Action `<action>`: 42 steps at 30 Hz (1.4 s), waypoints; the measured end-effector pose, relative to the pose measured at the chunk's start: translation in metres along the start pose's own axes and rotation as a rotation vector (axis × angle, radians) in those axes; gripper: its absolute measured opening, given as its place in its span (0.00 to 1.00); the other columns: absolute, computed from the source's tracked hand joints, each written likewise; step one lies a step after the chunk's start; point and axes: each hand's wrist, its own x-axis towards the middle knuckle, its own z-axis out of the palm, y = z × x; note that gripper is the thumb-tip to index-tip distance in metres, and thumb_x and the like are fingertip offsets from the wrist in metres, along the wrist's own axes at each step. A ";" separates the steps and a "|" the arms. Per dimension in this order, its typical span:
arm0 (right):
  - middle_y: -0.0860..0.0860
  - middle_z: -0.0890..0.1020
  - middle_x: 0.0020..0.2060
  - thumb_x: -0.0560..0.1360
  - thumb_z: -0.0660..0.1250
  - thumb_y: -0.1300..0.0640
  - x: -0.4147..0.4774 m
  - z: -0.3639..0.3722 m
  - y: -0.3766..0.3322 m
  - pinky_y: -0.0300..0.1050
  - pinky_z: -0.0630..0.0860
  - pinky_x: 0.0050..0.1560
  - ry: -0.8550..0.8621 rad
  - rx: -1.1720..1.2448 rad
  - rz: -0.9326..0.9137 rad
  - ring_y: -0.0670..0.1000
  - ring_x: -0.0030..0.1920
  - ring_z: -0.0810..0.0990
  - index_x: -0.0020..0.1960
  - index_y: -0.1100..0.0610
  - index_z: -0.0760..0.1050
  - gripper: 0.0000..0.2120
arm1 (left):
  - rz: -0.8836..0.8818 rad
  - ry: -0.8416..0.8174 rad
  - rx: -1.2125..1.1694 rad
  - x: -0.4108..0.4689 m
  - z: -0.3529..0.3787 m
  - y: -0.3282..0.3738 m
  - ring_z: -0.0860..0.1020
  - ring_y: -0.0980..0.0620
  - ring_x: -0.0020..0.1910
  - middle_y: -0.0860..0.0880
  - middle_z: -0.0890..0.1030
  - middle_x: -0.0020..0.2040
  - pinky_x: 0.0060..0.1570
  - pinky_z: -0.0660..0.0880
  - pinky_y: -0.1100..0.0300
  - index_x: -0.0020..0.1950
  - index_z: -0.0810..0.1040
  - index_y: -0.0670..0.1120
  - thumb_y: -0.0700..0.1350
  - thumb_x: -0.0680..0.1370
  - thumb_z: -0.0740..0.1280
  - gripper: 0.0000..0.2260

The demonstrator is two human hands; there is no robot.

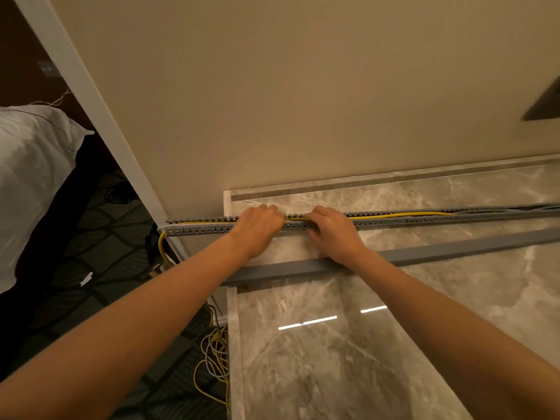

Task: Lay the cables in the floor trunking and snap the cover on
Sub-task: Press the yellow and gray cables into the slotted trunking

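The floor (333, 374) is shiny grey stone with pale swirls. A long grey trunking (424, 221) with little slots lies on it, close to the wall. A plain grey cover (454, 248) lies nearer, apart from the trunking. On the left, dark carpet (91, 237) starts. Loose yellow and grey cables (215, 356) lie in loops there.

Arms outstretched, left grip (257, 228) and right grip (333, 233) curled, close together.

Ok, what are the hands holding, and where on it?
Both the left hand and right hand grip the slotted trunking mid-run, fingers curled over its near wall into the channel. Whether they also pinch the yellow cable is hidden.
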 end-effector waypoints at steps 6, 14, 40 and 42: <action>0.60 0.76 0.58 0.72 0.62 0.71 -0.006 -0.001 0.016 0.47 0.71 0.57 -0.154 0.154 0.114 0.59 0.60 0.74 0.66 0.62 0.72 0.22 | -0.052 -0.075 -0.067 0.020 0.001 0.021 0.76 0.40 0.56 0.39 0.75 0.59 0.54 0.73 0.50 0.59 0.73 0.38 0.34 0.79 0.58 0.10; 0.58 0.74 0.64 0.73 0.60 0.71 -0.027 -0.027 0.047 0.47 0.66 0.67 -0.138 0.195 0.155 0.58 0.66 0.70 0.68 0.63 0.69 0.24 | -0.079 -0.085 0.017 0.035 -0.019 0.051 0.77 0.42 0.57 0.40 0.76 0.59 0.53 0.74 0.52 0.61 0.73 0.40 0.34 0.79 0.60 0.11; 0.56 0.70 0.67 0.71 0.62 0.67 -0.088 -0.082 0.218 0.48 0.60 0.71 -0.190 -0.022 0.144 0.57 0.68 0.68 0.69 0.61 0.65 0.27 | -0.074 -0.112 -0.066 0.137 -0.052 0.211 0.75 0.40 0.58 0.39 0.74 0.60 0.53 0.73 0.49 0.62 0.71 0.38 0.35 0.79 0.58 0.12; 0.55 0.69 0.70 0.72 0.62 0.66 -0.093 -0.084 0.228 0.49 0.57 0.74 -0.190 -0.044 0.148 0.55 0.70 0.66 0.71 0.60 0.63 0.28 | -0.057 -0.104 -0.075 0.140 -0.052 0.220 0.74 0.39 0.58 0.39 0.73 0.60 0.53 0.73 0.49 0.60 0.73 0.36 0.33 0.78 0.59 0.12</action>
